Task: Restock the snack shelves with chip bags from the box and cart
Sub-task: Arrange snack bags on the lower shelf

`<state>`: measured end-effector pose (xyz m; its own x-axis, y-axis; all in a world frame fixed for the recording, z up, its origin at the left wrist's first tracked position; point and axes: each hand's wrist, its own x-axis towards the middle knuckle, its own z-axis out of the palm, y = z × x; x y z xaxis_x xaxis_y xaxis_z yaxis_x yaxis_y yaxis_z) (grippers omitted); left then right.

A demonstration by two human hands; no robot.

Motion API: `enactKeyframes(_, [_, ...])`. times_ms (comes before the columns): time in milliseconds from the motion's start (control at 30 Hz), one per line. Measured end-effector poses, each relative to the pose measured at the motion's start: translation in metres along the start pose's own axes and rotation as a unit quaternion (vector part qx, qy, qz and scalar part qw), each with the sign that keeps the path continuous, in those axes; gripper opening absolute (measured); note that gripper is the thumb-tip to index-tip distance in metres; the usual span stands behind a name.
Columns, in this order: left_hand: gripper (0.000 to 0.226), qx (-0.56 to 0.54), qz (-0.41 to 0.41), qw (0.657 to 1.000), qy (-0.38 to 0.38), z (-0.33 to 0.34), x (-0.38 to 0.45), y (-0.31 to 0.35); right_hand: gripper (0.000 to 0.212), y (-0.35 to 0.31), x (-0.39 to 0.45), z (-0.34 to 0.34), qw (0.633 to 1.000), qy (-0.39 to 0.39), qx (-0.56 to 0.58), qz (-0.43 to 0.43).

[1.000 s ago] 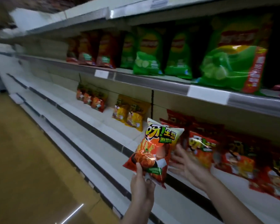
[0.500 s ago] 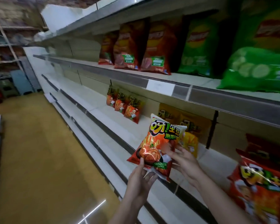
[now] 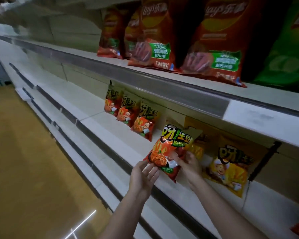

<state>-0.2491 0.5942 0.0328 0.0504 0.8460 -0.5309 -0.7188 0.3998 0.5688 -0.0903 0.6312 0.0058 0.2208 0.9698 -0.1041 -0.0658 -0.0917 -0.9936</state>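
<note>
The large red bags (image 3: 155, 37) on the upper shelf (image 3: 162, 87) carry the brand "Lay's 乐事" across the top, a green panel reading "-50" with smaller blurred characters, and "马铃薯片" at the bottom. Below that shelf, the held orange bag (image 3: 169, 152) reads "呀!土豆", as do the three orange bags (image 3: 128, 112) to its left and the yellow bag (image 3: 230, 163) to its right. The white shelf-edge tag (image 3: 259, 116) is unreadable.

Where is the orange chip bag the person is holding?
In the head view, lower centre: the orange chip bag is held by both hands in front of the middle shelf, between three matching orange bags and the yellow bags.
</note>
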Motion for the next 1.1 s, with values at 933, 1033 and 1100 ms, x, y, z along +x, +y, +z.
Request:
enactKeyframes(933, [0.012,0.307,-0.188,0.922,-0.141,0.032,0.217,0.115,0.040,0.011,0.153,0.086,0.905,0.191,-0.365,0.107])
enactKeyframes(1033, [0.010,0.302,-0.178,0.927,-0.129,0.038,0.218,0.123,0.039,0.006,0.150,0.086,0.900,0.198,-0.377,0.097])
enactKeyframes(1100, [0.009,0.291,-0.167,0.933,-0.131,0.040,0.216,0.127,0.038,0.001,0.143,0.089,0.902,0.209,-0.372,0.071])
